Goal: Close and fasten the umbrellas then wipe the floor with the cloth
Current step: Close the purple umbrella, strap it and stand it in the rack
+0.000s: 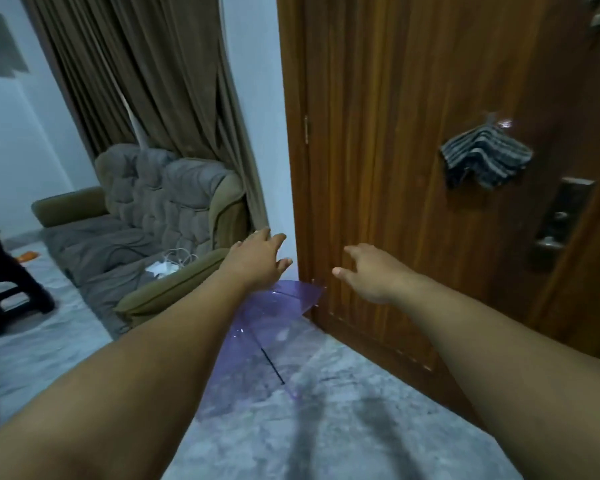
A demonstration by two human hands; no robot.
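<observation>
Reaching forward with both arms, the person has the left hand [257, 258] and the right hand [371, 271] spread and empty, fingers loose, neither one gripping anything; both hover in the air above the floor [326, 427].

Just below and between the two hands lies a clear purple umbrella [257, 327], open, its canopy spread on the floor; its far edge is at the foot of the wooden door [378, 150], though whether it touches cannot be told; a thin dark rod, seemingly its shaft, shows through the canopy, and the left forearm covers part of it; no strap can be made out. Only this one umbrella is in view, so whether others wait elsewhere cannot be told.

Up and to the right of the right hand, well apart from it, a striped cloth [485, 161] hangs on the door above the handle [551, 242]; to the left of the left hand sits a sofa [146, 202].

Judged from this, the task looks near its start: the umbrella is not yet closed or fastened; the cloth hangs untouched, so the wiping is probably not begun; nearly all of the work appears to remain.
</observation>
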